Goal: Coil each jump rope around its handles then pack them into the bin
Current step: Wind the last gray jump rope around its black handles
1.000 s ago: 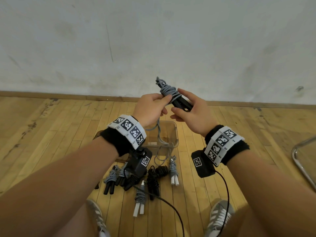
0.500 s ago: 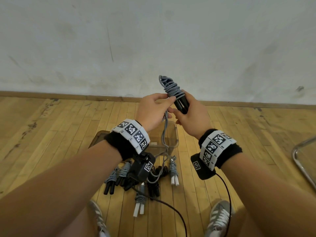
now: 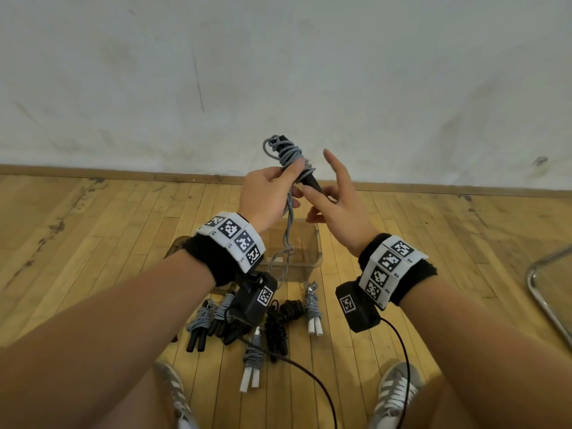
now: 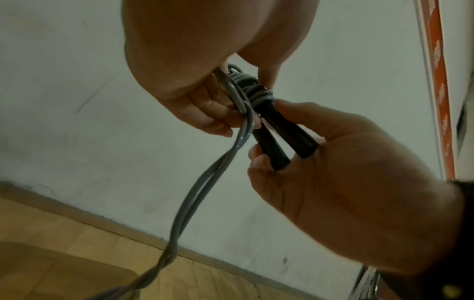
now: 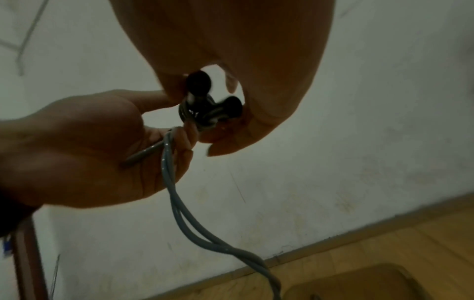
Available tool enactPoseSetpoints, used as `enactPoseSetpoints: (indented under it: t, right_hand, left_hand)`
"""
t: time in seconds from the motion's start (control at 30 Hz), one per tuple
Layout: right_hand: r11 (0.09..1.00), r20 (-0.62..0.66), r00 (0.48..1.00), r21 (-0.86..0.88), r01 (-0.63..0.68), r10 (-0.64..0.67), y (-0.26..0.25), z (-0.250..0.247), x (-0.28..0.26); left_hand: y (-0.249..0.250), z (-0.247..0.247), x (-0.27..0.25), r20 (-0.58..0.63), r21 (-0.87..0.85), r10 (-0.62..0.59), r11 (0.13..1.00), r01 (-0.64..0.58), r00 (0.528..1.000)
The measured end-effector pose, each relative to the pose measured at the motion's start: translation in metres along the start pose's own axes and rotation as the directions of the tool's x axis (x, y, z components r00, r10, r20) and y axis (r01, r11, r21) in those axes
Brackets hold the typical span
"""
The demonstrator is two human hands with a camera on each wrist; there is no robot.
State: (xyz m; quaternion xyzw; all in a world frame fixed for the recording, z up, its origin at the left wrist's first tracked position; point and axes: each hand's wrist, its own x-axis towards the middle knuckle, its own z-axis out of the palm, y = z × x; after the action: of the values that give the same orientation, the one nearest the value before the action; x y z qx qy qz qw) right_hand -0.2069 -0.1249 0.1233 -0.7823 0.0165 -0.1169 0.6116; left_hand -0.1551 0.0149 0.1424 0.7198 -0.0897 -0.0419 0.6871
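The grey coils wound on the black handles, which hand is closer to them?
Left. The left hand pinches the grey coils; the right hand holds the black handles lower down.

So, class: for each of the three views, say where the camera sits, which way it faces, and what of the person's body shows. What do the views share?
Head: on the head, facing forward and down; both forearms, left hand, right hand, shoes, bin.
Left wrist: under the left wrist, facing up along the hand; both hands on the black handles.
Right wrist: under the right wrist, facing likewise; both hands, handle ends.
Shared: the grey rope, wall.
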Motion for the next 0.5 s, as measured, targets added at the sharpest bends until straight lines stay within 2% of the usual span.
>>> enactPoseSetpoints:
  t: [0.07,0.13,0.27,0.5]
  right_hand:
    - [0.974,0.024,0.991,0.182,-0.133,0.131,0.001,0.0,0.001]
    - [0.939,0.076,0.978,0.275,-0.206,0.192,0.002,0.001,0.001]
    - [0.969,0.108,0.986,0.203,-0.145,0.125,-0.004,-0.003,0.001]
    - [1.0,-0.041,0.999,-0.004,0.02,-0.02,-0.002,-0.014,0.007]
  left_hand:
    - [0.001,0.002,0.0,0.048,-0.054,0.002,0.999,0.0,0.999]
    - [0.002,0.003,-0.001,0.08,-0.08,-0.008,0.997,0.014,0.997]
    - [0.003,0.0,-0.001,0.11,-0.089,-0.062,0.993,0.072,0.992]
    - [0.007,-0.004,0.001,0.207,-0.16,-0.171,0.966,0.206,0.963]
